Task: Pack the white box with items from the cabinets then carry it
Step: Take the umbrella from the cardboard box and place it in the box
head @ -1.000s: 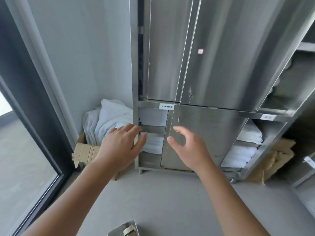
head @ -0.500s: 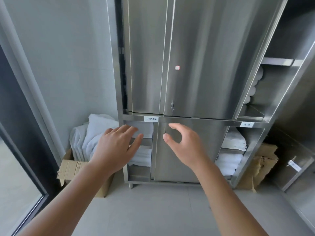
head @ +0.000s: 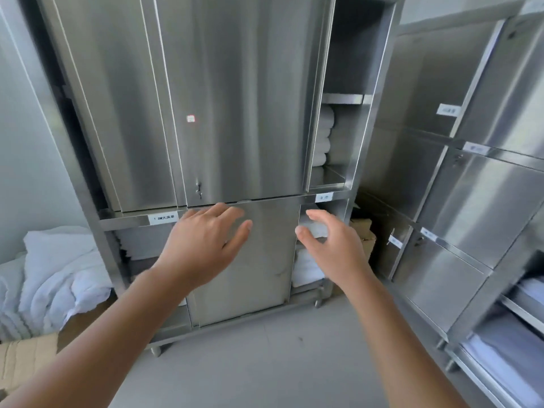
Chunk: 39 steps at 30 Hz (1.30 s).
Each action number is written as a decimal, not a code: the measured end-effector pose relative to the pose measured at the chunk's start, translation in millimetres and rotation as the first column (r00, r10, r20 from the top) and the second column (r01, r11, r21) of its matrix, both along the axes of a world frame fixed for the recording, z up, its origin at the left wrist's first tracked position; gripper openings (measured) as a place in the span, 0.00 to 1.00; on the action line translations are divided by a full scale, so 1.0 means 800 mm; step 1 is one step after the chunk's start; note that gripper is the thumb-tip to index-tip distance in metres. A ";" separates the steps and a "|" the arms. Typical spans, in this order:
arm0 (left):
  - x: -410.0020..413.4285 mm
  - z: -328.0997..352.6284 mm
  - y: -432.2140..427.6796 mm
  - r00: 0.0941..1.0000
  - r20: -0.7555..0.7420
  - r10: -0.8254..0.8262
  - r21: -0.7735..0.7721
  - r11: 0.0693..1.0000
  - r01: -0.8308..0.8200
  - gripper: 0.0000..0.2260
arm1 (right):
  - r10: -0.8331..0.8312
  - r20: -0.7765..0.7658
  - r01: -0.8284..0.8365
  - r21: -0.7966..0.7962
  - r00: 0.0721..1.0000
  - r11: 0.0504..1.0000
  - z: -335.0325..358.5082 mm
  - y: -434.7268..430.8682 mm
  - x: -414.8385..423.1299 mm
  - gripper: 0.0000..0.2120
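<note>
both bare arms reach forward over the grey floor (head: 265, 363); the left hand (head: 203, 245) and right hand (head: 332, 245) each hold nothing, grip spread. a cardboard box (head: 20, 357) heaped with white linens (head: 53, 275) sits at lower left, cut off by the edge. beyond the hands stands the steel cabinet (head: 235, 113), folded towels (head: 322, 136) in its open right bay. a second cabinet (head: 471, 201) at right is blurred. the white box is out of view.

2 bare forearms — no sleeves, watch or rings on left hand (head: 203, 245) or right hand (head: 332, 245).
</note>
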<state>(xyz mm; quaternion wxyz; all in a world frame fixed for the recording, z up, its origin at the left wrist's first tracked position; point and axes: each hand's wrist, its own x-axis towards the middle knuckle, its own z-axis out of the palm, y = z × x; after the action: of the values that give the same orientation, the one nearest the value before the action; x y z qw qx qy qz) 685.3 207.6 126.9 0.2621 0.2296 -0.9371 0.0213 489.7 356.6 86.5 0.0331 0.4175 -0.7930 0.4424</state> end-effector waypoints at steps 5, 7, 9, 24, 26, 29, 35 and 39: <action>-0.069 0.002 0.035 0.997 -0.003 -0.080 -0.021 0.997 0.080 0.23 | -0.075 0.010 0.075 -0.035 0.997 0.997 0.001 0.059 -0.056 0.25; -0.095 -0.009 0.051 0.993 0.004 -0.122 -0.004 0.993 0.122 0.22 | -0.102 0.022 0.102 -0.034 0.995 0.994 -0.008 0.082 -0.074 0.24; -0.120 -0.019 0.064 0.984 0.038 -0.175 0.019 0.984 0.175 0.22 | -0.143 0.049 0.145 -0.033 0.988 0.989 -0.020 0.108 -0.089 0.23; -0.381 -0.045 0.143 0.771 0.017 -0.636 0.119 0.767 0.630 0.24 | -0.644 0.134 0.643 0.055 0.753 0.764 -0.041 0.274 -0.199 0.23; -0.412 -0.045 0.136 0.755 -0.016 -0.656 0.126 0.748 0.652 0.24 | -0.672 0.139 0.673 0.048 0.727 0.738 -0.040 0.273 -0.215 0.23; -0.449 -0.057 0.130 0.730 -0.028 -0.683 0.142 0.720 0.679 0.25 | -0.668 0.173 0.672 0.044 0.723 0.739 -0.053 0.252 -0.233 0.23; -0.532 -0.096 0.125 0.715 0.055 -0.697 0.190 0.710 0.678 0.17 | -0.654 0.254 0.649 0.115 0.712 0.752 -0.085 0.231 -0.287 0.24; -0.608 -0.107 0.130 0.701 0.046 -0.712 0.209 0.693 0.690 0.17 | -0.677 0.248 0.671 0.123 0.693 0.731 -0.094 0.245 -0.366 0.23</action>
<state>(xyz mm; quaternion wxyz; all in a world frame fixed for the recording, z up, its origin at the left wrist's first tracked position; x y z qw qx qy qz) 198.6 311.3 41.4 0.1706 -0.1250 -0.9660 -0.1490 197.0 552.8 11.5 0.0773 0.0324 -0.8922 0.4438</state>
